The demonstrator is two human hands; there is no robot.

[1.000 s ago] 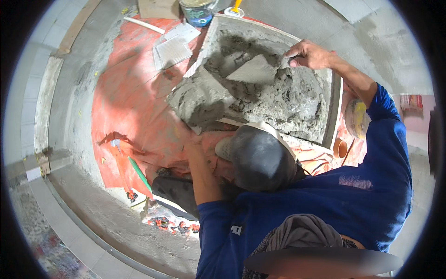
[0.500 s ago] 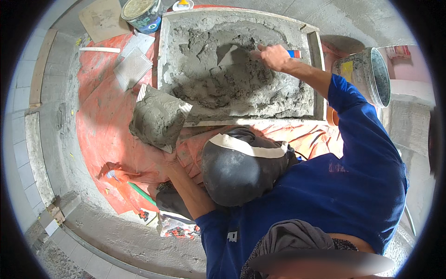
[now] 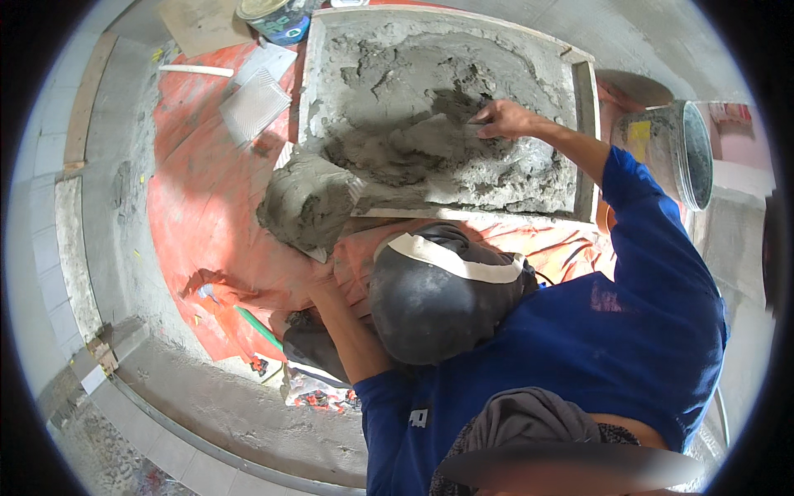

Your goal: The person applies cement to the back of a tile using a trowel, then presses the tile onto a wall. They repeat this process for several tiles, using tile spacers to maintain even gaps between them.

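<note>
My left hand [image 3: 311, 269] grips the near edge of a tile [image 3: 356, 193] with a ribbed back, held at the tray's left front corner. A thick heap of grey mortar [image 3: 306, 198] covers most of the tile; only ribbed bits at its corners show. My right hand [image 3: 504, 121] is closed round a trowel [image 3: 430, 136] over the mortar tray [image 3: 585, 124]. The trowel's blade lies low in the wet mortar and is partly smeared over; its handle is hidden by my hand. My left fingers are mostly hidden under the tile.
Two flat tiles [image 3: 255, 107] lie on the orange sheet [image 3: 190, 182] left of the tray. A dark bucket [image 3: 277, 21] stands at the far left, another bucket [image 3: 695, 155] lies tipped at the right. My padded knee [image 3: 438, 289] is close to the tray's front edge.
My right hand has moved nearer with the trowel, whose blade has gone from standing clear to low in the mortar. The whole view has shifted slightly; my left hand still holds the tile.
</note>
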